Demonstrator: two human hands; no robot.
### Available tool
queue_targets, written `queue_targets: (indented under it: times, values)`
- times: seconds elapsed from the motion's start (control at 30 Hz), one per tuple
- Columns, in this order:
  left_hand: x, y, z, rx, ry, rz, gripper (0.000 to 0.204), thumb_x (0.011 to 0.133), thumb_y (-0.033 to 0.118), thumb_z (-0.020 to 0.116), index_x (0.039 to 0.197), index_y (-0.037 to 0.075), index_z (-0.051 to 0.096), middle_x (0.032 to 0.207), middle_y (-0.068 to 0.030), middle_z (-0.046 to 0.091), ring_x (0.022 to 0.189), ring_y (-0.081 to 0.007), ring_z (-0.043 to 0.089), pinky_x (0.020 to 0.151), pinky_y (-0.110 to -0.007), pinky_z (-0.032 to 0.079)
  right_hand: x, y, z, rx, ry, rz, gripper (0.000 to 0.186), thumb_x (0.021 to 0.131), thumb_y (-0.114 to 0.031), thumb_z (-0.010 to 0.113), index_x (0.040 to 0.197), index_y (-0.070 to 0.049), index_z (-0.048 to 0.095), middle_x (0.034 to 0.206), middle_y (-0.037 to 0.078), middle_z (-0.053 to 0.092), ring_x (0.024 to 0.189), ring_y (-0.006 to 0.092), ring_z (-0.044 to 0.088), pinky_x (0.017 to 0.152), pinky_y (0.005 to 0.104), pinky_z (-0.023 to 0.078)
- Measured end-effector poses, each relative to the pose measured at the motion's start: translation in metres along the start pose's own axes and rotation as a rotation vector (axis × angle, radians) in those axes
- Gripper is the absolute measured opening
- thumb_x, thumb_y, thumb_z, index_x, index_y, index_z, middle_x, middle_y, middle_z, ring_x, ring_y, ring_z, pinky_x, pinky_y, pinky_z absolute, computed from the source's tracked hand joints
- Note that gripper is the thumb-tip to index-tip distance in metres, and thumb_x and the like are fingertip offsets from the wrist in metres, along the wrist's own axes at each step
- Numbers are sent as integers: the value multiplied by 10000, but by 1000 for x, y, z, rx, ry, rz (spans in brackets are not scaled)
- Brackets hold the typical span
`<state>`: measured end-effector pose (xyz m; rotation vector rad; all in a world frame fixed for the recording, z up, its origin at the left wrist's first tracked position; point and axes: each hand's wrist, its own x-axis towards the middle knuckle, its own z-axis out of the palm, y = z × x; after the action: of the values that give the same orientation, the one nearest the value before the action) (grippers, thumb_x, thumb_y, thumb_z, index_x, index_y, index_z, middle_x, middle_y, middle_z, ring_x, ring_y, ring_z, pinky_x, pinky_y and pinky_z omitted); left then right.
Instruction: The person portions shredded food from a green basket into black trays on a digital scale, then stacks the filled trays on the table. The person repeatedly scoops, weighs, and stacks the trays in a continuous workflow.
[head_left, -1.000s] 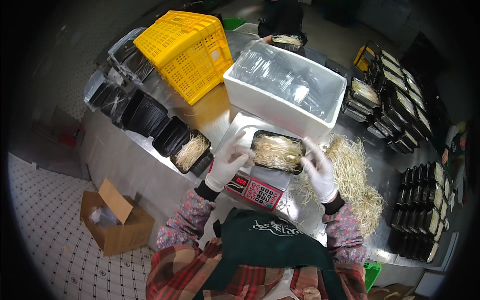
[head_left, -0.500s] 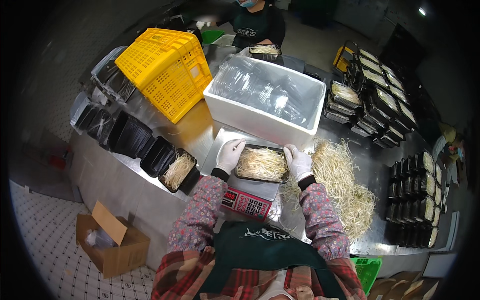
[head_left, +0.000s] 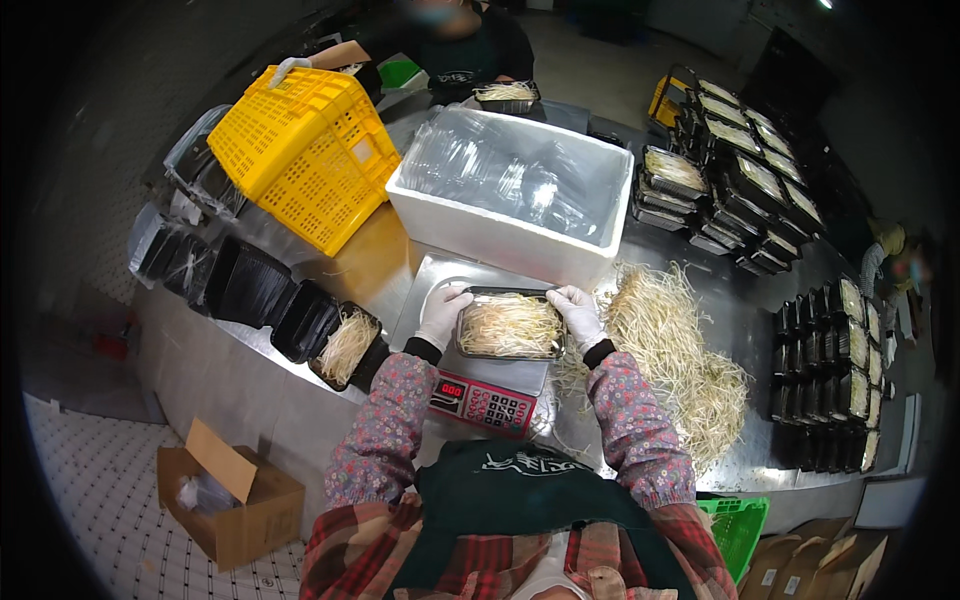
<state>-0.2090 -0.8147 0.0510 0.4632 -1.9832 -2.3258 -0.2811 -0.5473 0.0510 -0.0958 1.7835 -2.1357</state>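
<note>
While the black tray [head_left: 511, 325] of sprouts is being held over the scale [head_left: 484, 403] (whether it is touching the plate, I cannot tell), the gloved left hand [head_left: 441, 317] is gripping its upper left corner and the gloved right hand [head_left: 580, 316] its upper right one. Just to the right, a loose sprout heap [head_left: 672, 365] is spreading over the metal desk [head_left: 375, 260]. Beyond the scale, a white foam box [head_left: 505, 245] is holding clear plastic, and a co-worker's gloved hand [head_left: 290, 70] is touching the yellow crate [head_left: 285, 190] farther left. Filled trays [head_left: 830, 380] are standing stacked at the far right
</note>
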Motion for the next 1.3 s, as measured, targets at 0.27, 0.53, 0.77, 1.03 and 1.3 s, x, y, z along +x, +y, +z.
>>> queue_targets:
  times: [0.27,0.53,0.77,1.03,1.3]
  values:
    - [-100,27,-4,-153,-109,-283,252,905,113,684,1087,13,541,958,-88,608,789,-188,667,722,-370,614,-81,-36,-23,-149,-265,326,281,897,-240,731,954,-111,488,754,79,685,540,147,665,378,265,489]
    - [-104,19,37,-381,56,-16,121,891,4,632,981,9,551,949,-81,601,843,-194,657,752,-371,598,-132,-42,-3,267,-41,40,251,897,-21,666,863,-96,429,684,94,643,543,148,670,384,222,493]
    - [-99,-11,132,-636,-297,-259,491,924,188,660,1345,18,475,1253,-76,591,1095,-225,598,924,-396,507,-181,-65,-24,19,-66,140,305,939,-253,680,818,-92,451,700,27,619,532,112,626,440,225,483]
    - [-122,9,261,-118,-783,-162,733,794,68,746,1425,32,375,1333,-129,519,1201,-229,532,953,-358,501,-242,-72,-172,-259,355,-303,189,899,-168,710,892,-102,533,759,-89,448,695,26,411,609,197,359]
    - [-115,18,286,9,-801,-264,666,973,191,592,1522,31,250,1418,-207,480,1189,-247,583,911,-347,536,-368,35,-422,219,1695,-497,177,890,-101,672,906,-84,497,754,-4,538,668,93,509,624,242,455]
